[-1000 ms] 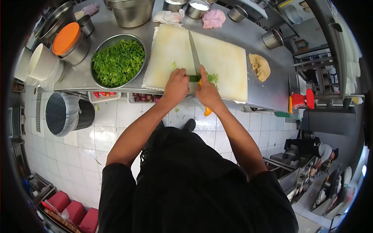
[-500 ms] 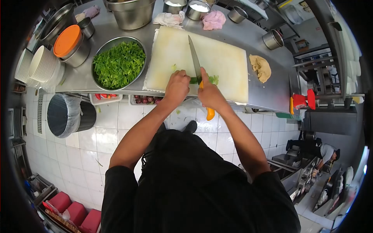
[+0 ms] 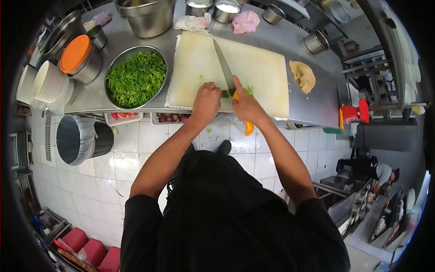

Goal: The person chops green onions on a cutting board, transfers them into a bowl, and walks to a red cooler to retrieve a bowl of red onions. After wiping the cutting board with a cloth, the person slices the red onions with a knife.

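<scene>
My left hand [image 3: 207, 102] is closed on green leaves [image 3: 224, 94] at the near edge of the white cutting board [image 3: 267, 68]. Only a short green end sticks out to the right of its fingers. My right hand [image 3: 247, 105] is wrapped round the orange handle of a knife [image 3: 223, 61], one finger stretched along the blade's base. The blade points away across the board, beside the green end. A few cut green bits [image 3: 248, 90] lie just right of the blade. Left of the board stands a steel bowl [image 3: 166, 80] full of chopped greens [image 3: 136, 79].
Dough [image 3: 302, 76] lies right of the board. Metal pots [image 3: 149, 20], cloths [image 3: 245, 22] and an orange-lidded container [image 3: 75, 54] stand around the steel table. Below are a lined bin [image 3: 84, 138] and a tray of onions [image 3: 169, 118]. Another person [image 3: 383, 172] bends at the far right.
The view has shifted slightly. The knife blade has come closer to my left hand, and its tip has swung a little to the left. Both hands keep their hold.
</scene>
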Action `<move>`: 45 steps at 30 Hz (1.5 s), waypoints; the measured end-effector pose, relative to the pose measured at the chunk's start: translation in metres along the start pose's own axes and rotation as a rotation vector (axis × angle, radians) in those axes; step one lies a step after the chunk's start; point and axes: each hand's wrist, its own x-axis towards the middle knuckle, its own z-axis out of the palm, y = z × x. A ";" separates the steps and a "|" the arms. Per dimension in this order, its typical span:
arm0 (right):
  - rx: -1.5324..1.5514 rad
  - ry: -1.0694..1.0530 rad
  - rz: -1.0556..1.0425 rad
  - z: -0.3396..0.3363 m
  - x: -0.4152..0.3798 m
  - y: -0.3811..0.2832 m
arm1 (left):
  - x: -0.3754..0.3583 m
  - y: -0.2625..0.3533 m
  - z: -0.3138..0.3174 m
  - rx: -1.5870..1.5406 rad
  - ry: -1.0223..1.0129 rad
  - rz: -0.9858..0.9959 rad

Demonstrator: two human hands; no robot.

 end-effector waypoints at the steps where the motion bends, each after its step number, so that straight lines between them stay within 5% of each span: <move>1: -0.023 0.022 -0.013 0.004 0.001 -0.002 | 0.000 0.000 -0.001 -0.003 0.015 -0.013; 12: -0.042 0.160 -0.085 0.033 -0.001 0.000 | -0.008 0.000 0.000 0.028 -0.034 0.067; 18: 0.015 0.024 0.031 0.015 -0.002 -0.010 | 0.005 0.000 -0.003 0.051 -0.013 0.021; 45: -0.033 0.082 -0.031 0.030 -0.002 -0.024 | -0.006 -0.006 0.001 -0.003 0.095 0.005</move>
